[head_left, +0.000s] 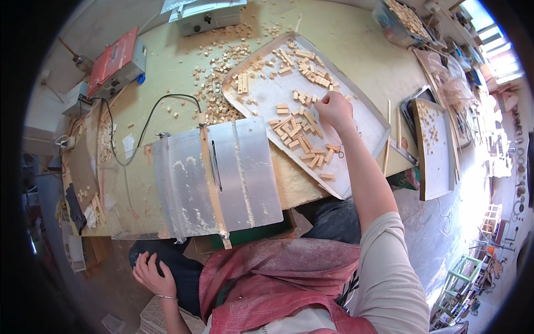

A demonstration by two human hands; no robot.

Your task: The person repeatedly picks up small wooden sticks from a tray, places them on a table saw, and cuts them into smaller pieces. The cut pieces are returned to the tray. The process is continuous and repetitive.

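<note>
Left hand point(154, 273), below and left of the tray point(370, 125): fingers loosely spread on the leg point(189, 273), nothing seen held | wooden blocks point(312, 123), in the tray: might scatter if the forearm point(370, 172) dragged across | right hand point(335, 108), over the tray: fingers curled, knuckles hide any grip, can't tell from here

A yellowish workbench point(334, 30) carries a slotted metal plate point(257, 178), a shallow white tray point(366, 118), scattered wooden cubes point(216, 78) and a grey control box point(214, 21).

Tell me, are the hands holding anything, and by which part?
The left hand holds nothing; it rests on the leg. The right hand is curled over the tray; whether it grips anything can't be told.
</note>
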